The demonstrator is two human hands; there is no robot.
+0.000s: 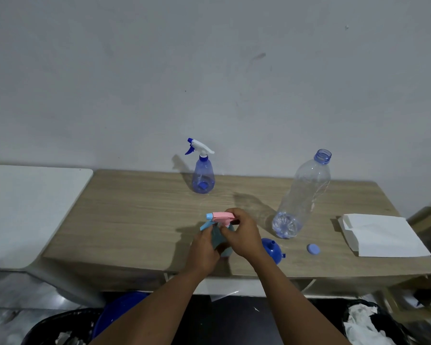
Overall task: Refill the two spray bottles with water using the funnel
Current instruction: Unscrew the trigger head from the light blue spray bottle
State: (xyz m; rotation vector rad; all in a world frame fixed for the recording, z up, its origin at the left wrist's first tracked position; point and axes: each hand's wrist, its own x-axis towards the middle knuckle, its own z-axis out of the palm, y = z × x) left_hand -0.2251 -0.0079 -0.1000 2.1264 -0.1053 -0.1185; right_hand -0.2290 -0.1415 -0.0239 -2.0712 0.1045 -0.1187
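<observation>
A light-blue spray bottle [225, 247] with a pink and blue trigger head [218, 217] stands near the table's front edge. My left hand [204, 250] grips its body. My right hand [241, 232] pinches the collar under the trigger head. A second, clear blue spray bottle [202, 176] with a white and blue head stands at the back of the table, untouched. The blue funnel [272, 250] lies on its side just right of my right hand. A large clear water bottle [301, 197], uncapped, stands to the right with little water in its base. Its blue cap [313, 249] lies on the table.
The wooden table [135, 220] runs along a grey wall. White folded paper [381, 235] lies at its right end. A white surface [23, 207] adjoins the left. Below the front edge are a blue basin [117, 312] and dark bins with paper waste [363, 324].
</observation>
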